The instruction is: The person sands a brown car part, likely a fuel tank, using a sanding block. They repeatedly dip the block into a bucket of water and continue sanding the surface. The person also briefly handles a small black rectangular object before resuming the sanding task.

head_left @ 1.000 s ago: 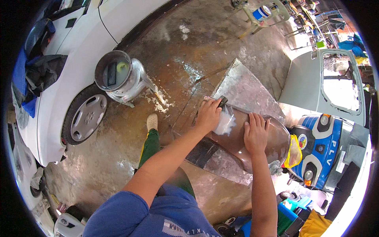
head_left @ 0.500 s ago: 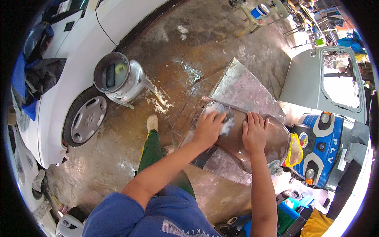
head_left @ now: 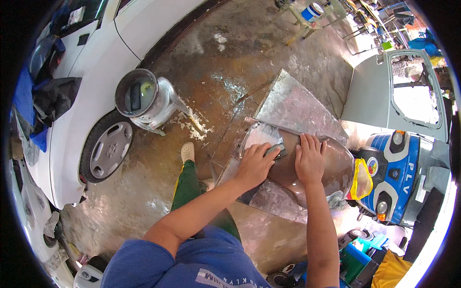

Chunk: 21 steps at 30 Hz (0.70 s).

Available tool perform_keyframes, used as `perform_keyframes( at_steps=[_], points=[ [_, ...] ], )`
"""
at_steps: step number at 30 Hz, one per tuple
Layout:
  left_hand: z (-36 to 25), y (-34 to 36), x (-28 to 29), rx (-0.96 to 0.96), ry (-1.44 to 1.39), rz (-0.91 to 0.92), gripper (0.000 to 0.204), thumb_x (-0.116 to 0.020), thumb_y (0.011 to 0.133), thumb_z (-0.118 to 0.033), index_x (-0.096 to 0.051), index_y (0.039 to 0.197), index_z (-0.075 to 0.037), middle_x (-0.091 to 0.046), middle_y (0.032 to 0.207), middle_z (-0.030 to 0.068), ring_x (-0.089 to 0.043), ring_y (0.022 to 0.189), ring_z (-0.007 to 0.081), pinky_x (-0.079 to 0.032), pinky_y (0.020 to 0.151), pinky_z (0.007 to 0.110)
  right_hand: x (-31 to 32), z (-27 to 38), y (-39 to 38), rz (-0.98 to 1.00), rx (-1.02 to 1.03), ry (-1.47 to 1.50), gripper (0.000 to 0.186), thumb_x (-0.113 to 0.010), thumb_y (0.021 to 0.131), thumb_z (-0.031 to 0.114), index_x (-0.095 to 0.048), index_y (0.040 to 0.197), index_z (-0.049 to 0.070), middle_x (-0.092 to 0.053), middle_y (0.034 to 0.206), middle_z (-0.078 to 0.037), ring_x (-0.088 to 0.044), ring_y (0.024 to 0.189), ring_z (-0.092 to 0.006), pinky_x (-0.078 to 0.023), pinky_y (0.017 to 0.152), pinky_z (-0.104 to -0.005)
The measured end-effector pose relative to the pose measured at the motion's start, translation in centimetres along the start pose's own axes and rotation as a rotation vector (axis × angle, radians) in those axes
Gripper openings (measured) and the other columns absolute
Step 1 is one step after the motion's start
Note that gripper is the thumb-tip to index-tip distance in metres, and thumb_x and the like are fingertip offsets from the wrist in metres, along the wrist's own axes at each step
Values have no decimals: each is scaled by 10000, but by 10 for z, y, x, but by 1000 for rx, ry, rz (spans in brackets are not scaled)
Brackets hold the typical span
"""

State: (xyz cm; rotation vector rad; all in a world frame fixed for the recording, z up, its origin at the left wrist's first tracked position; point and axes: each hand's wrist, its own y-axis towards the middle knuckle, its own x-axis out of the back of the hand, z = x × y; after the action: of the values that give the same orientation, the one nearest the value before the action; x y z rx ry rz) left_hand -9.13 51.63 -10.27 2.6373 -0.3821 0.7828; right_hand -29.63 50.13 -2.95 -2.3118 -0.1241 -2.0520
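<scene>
A curved, glossy brown body panel (head_left: 288, 168) lies on a worn, scuffed metal stand (head_left: 298, 104) in front of me. Its left end carries a pale grey-white patch (head_left: 260, 136). My left hand (head_left: 256, 165) rests on the panel beside that patch, fingers closed over a small dark sanding block (head_left: 279, 150). Part of the block is hidden beneath the fingers. On the brown surface to the right, my right hand (head_left: 309, 158) lies flat with its fingers stretched out, holding nothing.
To the left, a metal pail (head_left: 136, 93) of liquid with a dark block inside stands on a stool (head_left: 168, 103) beside a white car (head_left: 62, 129). On the right are a grey vehicle door (head_left: 367, 91) and a blue-and-white vehicle front (head_left: 396, 175). A chair (head_left: 326, 14) holds a tub.
My left hand has slid toward me along the panel, uncovering more of the pale patch; the dark block now shows at its fingertips. The right hand stays in place.
</scene>
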Motion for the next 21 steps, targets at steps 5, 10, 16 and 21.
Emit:
perform_keyframes(
  at_steps=[5,10,16,21],
  points=[
    [23,66,-8,10,27,-68,490,-677,926,-153,-606,1411,-137,-594,1322,135,-550,1194,360,-445,1010,484,0,11,8,-28,55,8,425,-534,1021,225,-585,1401,44,-598,1427,-111,-497,1380,-324,-266,1227,-620],
    [5,21,-11,1,-3,-29,467,-674,939,-154,-613,1401,-117,-589,1334,145,-542,1207,368,-437,1035,487,-1,3,1,-11,18,19,425,-540,1015,221,-583,1399,44,-597,1427,-114,-496,1381,-325,-267,1228,-618],
    [-9,-60,21,66,-128,166,510,-685,944,-155,-592,1445,-114,-585,1324,166,-524,1242,364,-413,1087,473,-4,0,1,10,6,18,441,-530,1030,247,-563,1423,49,-587,1452,-118,-480,1410,-327,-249,1239,-612],
    [6,-90,101,595,-619,212,484,-620,1017,-117,-539,1490,-52,-601,1373,147,-552,1281,248,-412,1135,376,-7,-2,0,21,-10,47,488,-525,1048,299,-528,1466,48,-558,1500,-146,-453,1446,-338,-220,1254,-609]
  ],
)
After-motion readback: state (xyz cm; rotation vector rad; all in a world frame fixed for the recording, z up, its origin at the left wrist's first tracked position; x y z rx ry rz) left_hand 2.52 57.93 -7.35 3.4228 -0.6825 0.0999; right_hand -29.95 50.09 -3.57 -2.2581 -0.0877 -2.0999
